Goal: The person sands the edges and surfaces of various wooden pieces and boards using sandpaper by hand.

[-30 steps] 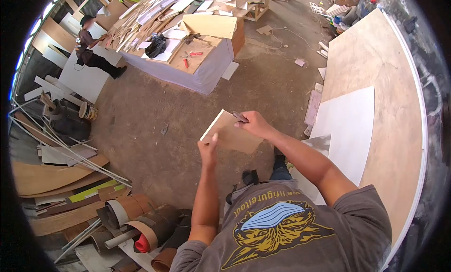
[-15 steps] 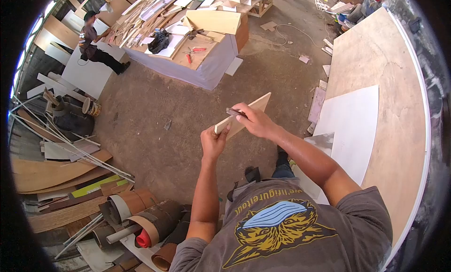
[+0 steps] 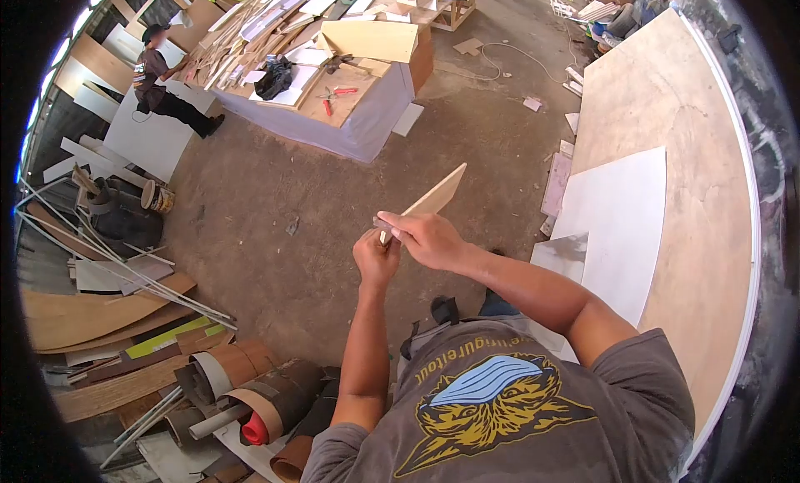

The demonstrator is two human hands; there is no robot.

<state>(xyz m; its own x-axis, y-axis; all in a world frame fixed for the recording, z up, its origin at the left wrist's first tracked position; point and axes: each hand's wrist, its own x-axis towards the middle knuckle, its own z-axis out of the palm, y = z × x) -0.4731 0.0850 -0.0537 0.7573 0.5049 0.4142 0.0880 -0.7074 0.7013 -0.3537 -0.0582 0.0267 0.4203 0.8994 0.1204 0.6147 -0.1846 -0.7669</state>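
Note:
My left hand is closed around the near end of a thin, light wooden board, which slants up and away to the right. My right hand reaches over that same end, its fingers curled on a small dark flat piece resting at the board's narrow edge. Much of this piece is covered by the fingers, and its exact kind cannot be made out. Both hands are close together in front of my body, above the brown floor.
A workbench ahead carries wood strips, a black bag and red-handled pliers. Another person stands at its left. Large sheets lie along the right. Rolled sheets and offcuts fill the lower left.
My right hand has slid along the board's edge towards me and to the left, bringing the dark piece to the near end beside my left hand. The board has shifted slightly left.

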